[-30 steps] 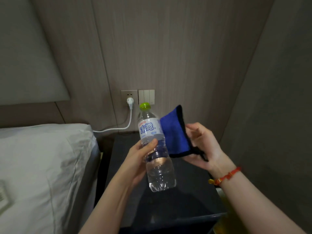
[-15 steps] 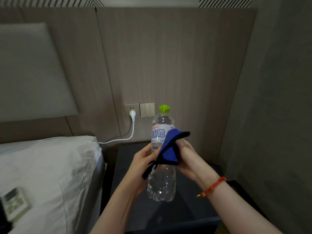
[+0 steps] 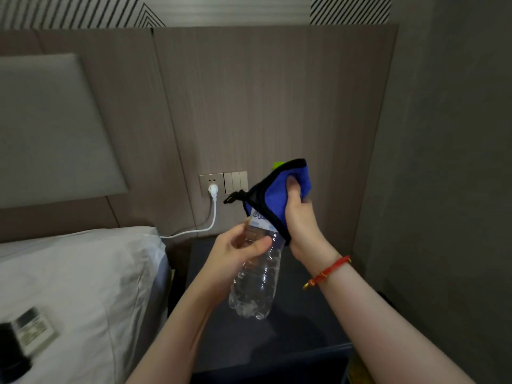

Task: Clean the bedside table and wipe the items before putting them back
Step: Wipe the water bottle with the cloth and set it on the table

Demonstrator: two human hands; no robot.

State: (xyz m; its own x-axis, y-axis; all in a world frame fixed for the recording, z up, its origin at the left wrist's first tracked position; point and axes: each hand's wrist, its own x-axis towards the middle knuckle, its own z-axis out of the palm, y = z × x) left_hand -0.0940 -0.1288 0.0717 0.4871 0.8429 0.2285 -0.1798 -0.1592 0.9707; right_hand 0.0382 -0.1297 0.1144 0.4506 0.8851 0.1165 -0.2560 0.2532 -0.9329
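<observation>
1. Your left hand [image 3: 235,252] grips the bottle [image 3: 256,281] round its middle, so it stays steady in the air over the table [image 3: 304,328].
2. Your right hand [image 3: 300,217] squeezes the cloth [image 3: 274,195] round the bottle's top, at 1 o'clock from your left hand, to rub it clean.
3. The remote [image 3: 32,331] waits on the bed [image 3: 83,273] at 8 o'clock.

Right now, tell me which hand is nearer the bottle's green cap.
Right. The right hand wraps the blue cloth just below the green cap; the left hand holds the bottle lower.
</observation>
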